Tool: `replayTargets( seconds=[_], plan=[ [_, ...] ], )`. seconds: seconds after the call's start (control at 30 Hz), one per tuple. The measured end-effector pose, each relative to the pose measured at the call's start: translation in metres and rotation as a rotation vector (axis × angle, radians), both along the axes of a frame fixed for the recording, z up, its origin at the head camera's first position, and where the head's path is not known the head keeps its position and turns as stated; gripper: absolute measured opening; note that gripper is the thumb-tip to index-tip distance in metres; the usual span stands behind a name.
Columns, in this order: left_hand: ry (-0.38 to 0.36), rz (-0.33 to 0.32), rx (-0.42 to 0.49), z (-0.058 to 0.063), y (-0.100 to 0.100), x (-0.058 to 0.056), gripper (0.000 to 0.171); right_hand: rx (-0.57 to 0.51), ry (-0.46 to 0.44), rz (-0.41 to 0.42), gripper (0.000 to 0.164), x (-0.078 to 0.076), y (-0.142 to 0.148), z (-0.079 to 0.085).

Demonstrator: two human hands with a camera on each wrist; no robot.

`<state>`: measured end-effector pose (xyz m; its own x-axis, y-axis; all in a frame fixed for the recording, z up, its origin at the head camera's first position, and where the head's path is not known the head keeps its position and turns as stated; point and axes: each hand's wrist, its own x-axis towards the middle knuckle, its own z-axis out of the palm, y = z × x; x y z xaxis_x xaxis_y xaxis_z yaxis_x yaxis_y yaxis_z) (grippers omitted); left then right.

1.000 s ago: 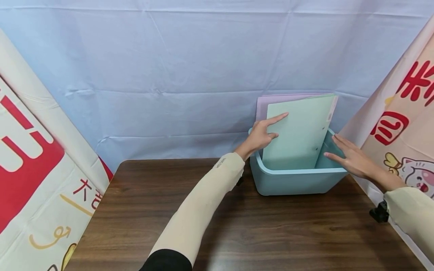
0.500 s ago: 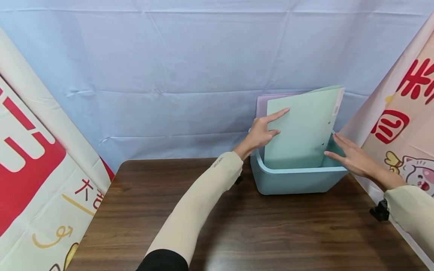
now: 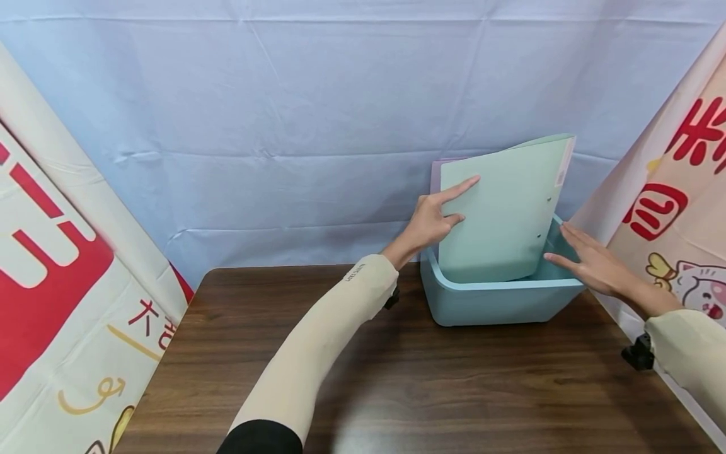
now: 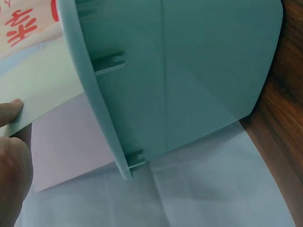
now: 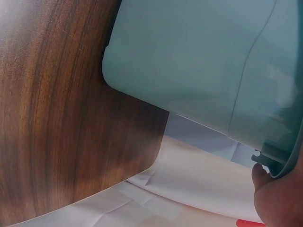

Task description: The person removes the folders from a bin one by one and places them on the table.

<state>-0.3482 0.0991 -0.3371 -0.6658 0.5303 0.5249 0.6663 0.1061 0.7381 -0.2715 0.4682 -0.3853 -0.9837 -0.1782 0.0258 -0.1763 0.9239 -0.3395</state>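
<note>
A pale green folder (image 3: 499,214) stands tilted in a blue-green plastic bin (image 3: 505,306), its right side higher. My left hand (image 3: 428,221) pinches its left edge, with index finger and thumb over the front cover. In the left wrist view, a fingertip lies on the green folder (image 4: 45,87) and the curled part of the hand sits past its edge. A purple folder (image 4: 68,142) stands behind it, mostly hidden in the head view. My right hand (image 3: 595,268) rests at the bin's right rim, fingers straight and thumb reaching over the inside; a fingertip (image 5: 259,176) shows just outside the rim.
The bin stands on a dark wooden table (image 3: 482,391) near its far right corner. Pale blue cloth (image 3: 312,126) hangs behind. Printed banners flank the table, one on the left (image 3: 51,271) and one on the right (image 3: 680,208).
The green folder's right side has risen and the folder has tilted, then shifted slightly left with my left hand, covering more of the purple one. My right hand has stayed at the rim.
</note>
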Motion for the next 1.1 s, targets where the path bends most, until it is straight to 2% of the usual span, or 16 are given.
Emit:
replayTargets(
  seconds=[0.13, 0.6, 0.77, 1.1],
  plan=[
    [0.000, 0.006, 0.012, 0.006, -0.003, 0.003, 0.080, 0.000, -0.004, 0.001, 0.096, -0.001, 0.001, 0.001],
    [0.090, 0.060, 0.039, 0.015, -0.010, 0.011, 0.079, -0.006, 0.005, 0.011, 0.095, -0.001, 0.001, -0.001],
    [0.089, 0.080, 0.062, 0.021, -0.014, 0.015, 0.079, -0.006, 0.006, 0.008, 0.095, -0.001, 0.000, -0.001],
    [0.084, 0.080, 0.155, 0.026, -0.021, 0.019, 0.079, -0.009, 0.023, 0.011, 0.095, -0.003, 0.001, -0.003]
  ],
)
